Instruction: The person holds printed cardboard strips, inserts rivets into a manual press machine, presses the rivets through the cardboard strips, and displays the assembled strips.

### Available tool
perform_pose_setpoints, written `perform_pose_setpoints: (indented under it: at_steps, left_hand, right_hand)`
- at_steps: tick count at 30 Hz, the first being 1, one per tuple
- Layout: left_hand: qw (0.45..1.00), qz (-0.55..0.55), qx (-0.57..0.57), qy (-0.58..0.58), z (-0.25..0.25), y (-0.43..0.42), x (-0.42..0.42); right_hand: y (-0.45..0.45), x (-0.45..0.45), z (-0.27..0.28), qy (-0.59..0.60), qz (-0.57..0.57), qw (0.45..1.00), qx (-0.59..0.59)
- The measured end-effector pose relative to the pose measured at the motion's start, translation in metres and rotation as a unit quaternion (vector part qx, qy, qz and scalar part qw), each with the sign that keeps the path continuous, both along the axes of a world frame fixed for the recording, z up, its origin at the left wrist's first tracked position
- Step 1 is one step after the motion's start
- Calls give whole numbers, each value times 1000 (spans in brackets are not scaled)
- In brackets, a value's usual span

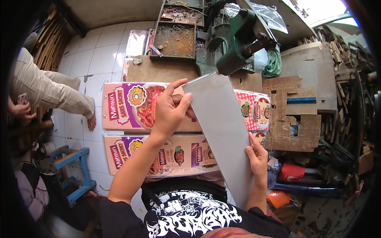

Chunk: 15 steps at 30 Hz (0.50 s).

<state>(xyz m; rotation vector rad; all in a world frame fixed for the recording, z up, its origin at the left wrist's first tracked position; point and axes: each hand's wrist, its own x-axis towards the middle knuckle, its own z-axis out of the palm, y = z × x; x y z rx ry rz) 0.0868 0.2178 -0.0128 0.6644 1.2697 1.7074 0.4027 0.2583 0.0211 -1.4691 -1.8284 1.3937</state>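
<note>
A long, plain grey panel [222, 119] is held tilted in front of me, its far end beneath the head of a green metal press [237, 41]. My left hand [171, 104] grips its left edge near the far end, the thumb and index finger at that edge. Lower down, my right hand [258, 158] has its fingers closed on the right edge. Under the panel lie printed Mahsuri sauce signs: one stack [119, 107] just below my left hand, another [115, 152] nearer my body. The panel hides their middle parts.
A rusty tray [174, 39] with small bits sits left of the press. Cut brown boards [285, 119] and wood scraps lie at right. A blue stool frame [81, 174] stands at left, where another person's legs [55, 83] and hand holding a phone show.
</note>
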Motion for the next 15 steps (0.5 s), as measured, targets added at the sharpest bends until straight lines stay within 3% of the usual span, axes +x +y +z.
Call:
perform_pose_setpoints:
  at_steps: [15]
  left_hand:
    - [1000, 3, 1, -11, 0, 1, 1]
  right_hand:
    - [1, -1, -1, 15, -3, 1000, -4]
